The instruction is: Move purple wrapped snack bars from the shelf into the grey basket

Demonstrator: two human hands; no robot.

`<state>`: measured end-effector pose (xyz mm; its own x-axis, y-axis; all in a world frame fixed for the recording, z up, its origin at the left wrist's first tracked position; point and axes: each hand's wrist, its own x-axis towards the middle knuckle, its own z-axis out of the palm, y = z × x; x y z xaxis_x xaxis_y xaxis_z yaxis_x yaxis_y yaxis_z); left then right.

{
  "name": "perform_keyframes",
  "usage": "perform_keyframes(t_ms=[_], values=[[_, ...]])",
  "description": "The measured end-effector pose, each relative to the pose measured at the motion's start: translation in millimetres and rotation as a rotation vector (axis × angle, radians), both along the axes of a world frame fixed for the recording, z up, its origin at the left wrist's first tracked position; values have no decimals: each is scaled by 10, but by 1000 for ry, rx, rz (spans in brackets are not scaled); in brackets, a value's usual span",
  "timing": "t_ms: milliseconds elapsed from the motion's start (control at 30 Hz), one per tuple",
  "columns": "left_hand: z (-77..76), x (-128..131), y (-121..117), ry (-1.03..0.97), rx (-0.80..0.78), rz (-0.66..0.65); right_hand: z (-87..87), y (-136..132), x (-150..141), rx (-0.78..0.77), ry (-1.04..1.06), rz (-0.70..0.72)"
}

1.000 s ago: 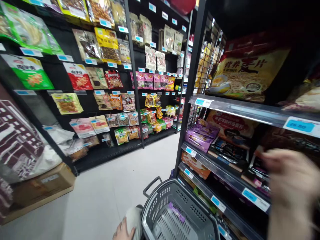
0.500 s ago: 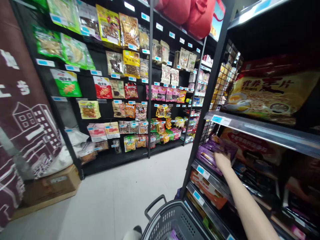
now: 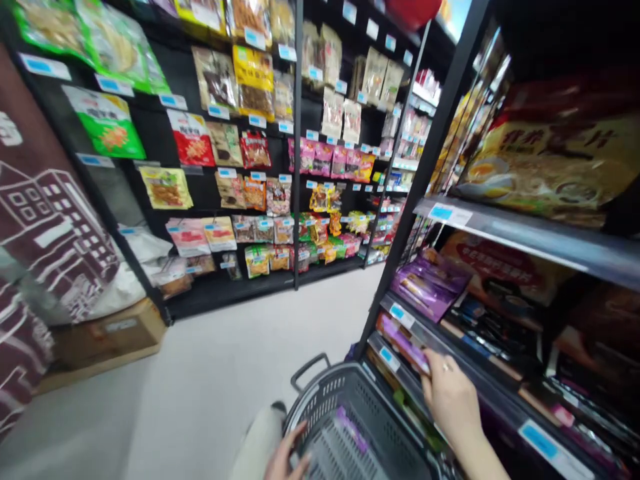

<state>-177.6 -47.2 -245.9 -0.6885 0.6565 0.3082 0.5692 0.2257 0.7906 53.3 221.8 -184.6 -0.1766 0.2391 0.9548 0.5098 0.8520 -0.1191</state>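
My right hand [image 3: 450,393] is closed on a purple packet [image 3: 404,341] that sticks out to the left of my fingers, in front of the lower shelf edge and just above the basket. A stack of the same purple packets [image 3: 425,288] lies on the middle shelf [image 3: 490,390] above it. My left hand [image 3: 285,460] grips the near rim of a grey plastic basket [image 3: 360,413] at the bottom of the view. One purple packet [image 3: 353,429] lies inside the basket.
A black shelf unit on my right holds large oat bags [image 3: 555,167] and boxes, with blue price tags [image 3: 450,215] along the edges. Hanging snack packets [image 3: 250,167] fill the wall rack across the pale floor [image 3: 210,373]. A cardboard box [image 3: 110,333] sits at the left.
My right hand has come down from the purple stack on the shelf with a packet in it, toward the basket. My left hand has come back into view on the basket rim.
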Motion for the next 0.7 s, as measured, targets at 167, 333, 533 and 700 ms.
perform_keyframes(t_ms=[167, 333, 533, 700], values=[[564, 931, 324, -501, 368, -490, -513, -1229, -42, -114, -170, 183], [821, 1130, 229, -621, 257, -349, -666, -1563, -25, -170, -167, 260], [733, 1186, 87, -657, 196, -236, -766, -1648, 56, -144, -103, 385], [652, 1249, 48, -650, 168, -209, -879, -1749, 70, -145, -23, 498]])
